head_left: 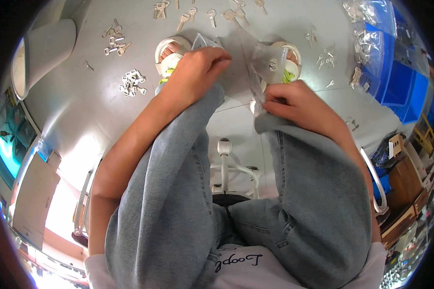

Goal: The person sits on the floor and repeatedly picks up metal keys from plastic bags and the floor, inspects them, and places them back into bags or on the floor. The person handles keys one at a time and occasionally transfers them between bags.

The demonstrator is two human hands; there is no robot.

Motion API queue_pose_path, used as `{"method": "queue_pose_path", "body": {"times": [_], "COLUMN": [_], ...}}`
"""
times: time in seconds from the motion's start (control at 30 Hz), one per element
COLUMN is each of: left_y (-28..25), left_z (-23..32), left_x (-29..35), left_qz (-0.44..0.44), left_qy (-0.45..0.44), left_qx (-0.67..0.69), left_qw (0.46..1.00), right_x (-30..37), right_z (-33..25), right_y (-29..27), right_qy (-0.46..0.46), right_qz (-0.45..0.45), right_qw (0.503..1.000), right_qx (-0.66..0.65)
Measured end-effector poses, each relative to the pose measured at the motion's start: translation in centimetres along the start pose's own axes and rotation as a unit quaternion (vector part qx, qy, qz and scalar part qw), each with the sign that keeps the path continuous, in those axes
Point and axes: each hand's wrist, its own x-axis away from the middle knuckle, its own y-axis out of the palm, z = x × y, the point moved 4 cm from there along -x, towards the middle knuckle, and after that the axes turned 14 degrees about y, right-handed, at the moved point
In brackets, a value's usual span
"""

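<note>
My right hand point(296, 103) is closed on the lower edge of a clear plastic bag point(270, 62), which stands up above it in front of my right foot. My left hand point(197, 70) hovers over my left knee with its fingers curled together; what they hold, if anything, is hidden. Just beyond its knuckles a small pale plastic piece point(205, 42) pokes out, and I cannot tell whether the hand grips it. Loose keys lie on the grey floor, among them a heap point(132, 83) to the left and a single key point(211, 18) ahead.
More keys point(115, 41) lie far left, and small keys point(327, 57) are scattered on the right. Blue bins point(405, 91) with clear bags of keys point(369, 48) stand at the right. A white bin point(46, 53) is at the left. My sandalled feet rest among the keys.
</note>
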Motion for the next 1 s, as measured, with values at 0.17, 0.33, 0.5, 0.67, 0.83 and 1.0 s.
{"method": "queue_pose_path", "body": {"times": [0.17,0.33,0.5,0.67,0.83,1.0], "left_y": [2.5,0.2,-3.3,-6.8,-7.7,-8.1], "left_z": [-1.0,2.5,3.6,7.7,10.8,13.5], "left_x": [-2.2,-4.2,-4.9,-5.3,-5.1,-5.5], "left_qz": [0.044,0.028,0.149,0.229,0.291,0.312], "left_qy": [-0.157,-0.138,-0.083,-0.011,-0.030,0.128], "left_qx": [0.446,0.575,0.448,0.232,0.146,0.000], "left_qw": [0.880,0.806,0.878,0.945,0.945,0.941], "right_x": [4.2,4.6,1.7,-2.2,-3.3,-4.1], "right_z": [-3.4,-1.7,2.0,2.5,-0.1,-1.0], "right_y": [-5.0,-8.6,-8.4,-6.5,-5.2,-4.2], "right_qy": [-0.112,-0.107,-0.072,-0.122,-0.184,-0.178], "right_qz": [0.019,0.147,0.247,0.050,-0.028,-0.050], "right_qw": [0.984,0.946,0.773,0.621,0.567,0.550], "right_qx": [-0.136,-0.269,-0.580,-0.773,-0.802,-0.814]}}
